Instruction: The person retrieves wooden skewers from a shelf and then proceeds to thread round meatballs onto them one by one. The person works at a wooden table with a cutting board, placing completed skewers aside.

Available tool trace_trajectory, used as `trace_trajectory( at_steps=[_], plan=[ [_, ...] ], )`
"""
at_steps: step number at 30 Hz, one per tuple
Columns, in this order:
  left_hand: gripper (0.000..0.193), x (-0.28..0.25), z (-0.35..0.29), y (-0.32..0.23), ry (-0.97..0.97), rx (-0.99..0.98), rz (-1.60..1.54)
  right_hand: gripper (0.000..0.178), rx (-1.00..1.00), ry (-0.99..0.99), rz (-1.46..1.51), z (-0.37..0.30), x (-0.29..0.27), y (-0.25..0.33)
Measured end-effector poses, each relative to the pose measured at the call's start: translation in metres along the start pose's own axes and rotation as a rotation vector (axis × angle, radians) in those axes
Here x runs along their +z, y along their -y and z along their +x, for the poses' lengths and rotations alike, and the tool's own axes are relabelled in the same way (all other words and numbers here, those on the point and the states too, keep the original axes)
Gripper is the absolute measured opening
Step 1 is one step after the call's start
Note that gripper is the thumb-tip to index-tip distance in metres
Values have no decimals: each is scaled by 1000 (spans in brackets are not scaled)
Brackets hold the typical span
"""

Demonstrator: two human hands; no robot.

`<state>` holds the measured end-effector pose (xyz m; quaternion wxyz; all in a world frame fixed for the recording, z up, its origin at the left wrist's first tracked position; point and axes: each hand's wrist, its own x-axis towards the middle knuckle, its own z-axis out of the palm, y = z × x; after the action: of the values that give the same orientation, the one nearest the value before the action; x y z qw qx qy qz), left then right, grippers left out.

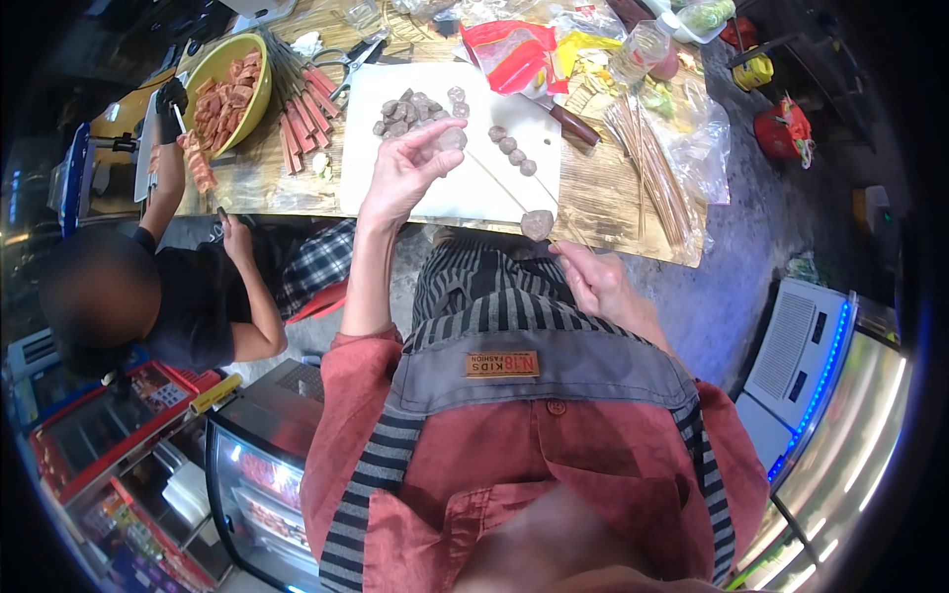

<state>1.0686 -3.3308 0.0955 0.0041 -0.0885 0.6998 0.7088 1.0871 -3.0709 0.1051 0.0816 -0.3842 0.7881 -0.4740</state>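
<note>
My left hand point(403, 170) pinches a grey-brown meatball point(452, 140) above the white cutting board point(395, 193). From that ball a thin bamboo skewer point(494, 180) slants down toward me. Another meatball point(537, 225) is threaded on it, close to my right hand point(601, 282). The fingers of my right hand grip the skewer's lower end just past the board's near edge. On the board lie a pile of loose meatballs point(405, 114) and a finished-looking skewer of several balls point(513, 150). Whether the tip has pierced the ball in my left fingers cannot be made out.
A brown-handled knife point(573, 124) lies at the board's right. Farther right is a bundle of bamboo skewers point(652, 168). To the left are metal skewers with reddish handles point(304, 114), scissors point(351, 61) and a yellow bowl of raw meat point(259, 109). A co-worker point(188, 287) handles a meat skewer there.
</note>
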Motion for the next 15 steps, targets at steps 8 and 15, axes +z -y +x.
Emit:
trace_trajectory(
  at_steps=[8, 15],
  plan=[
    [34, -4, -3, -13, 74, 72, 175, 20, 41, 62, 34, -1, -3, 1],
    [36, -5, -5, -25, 129, 29, 98, 19, 126, 103, 110, 3, 0, 4]
  ],
)
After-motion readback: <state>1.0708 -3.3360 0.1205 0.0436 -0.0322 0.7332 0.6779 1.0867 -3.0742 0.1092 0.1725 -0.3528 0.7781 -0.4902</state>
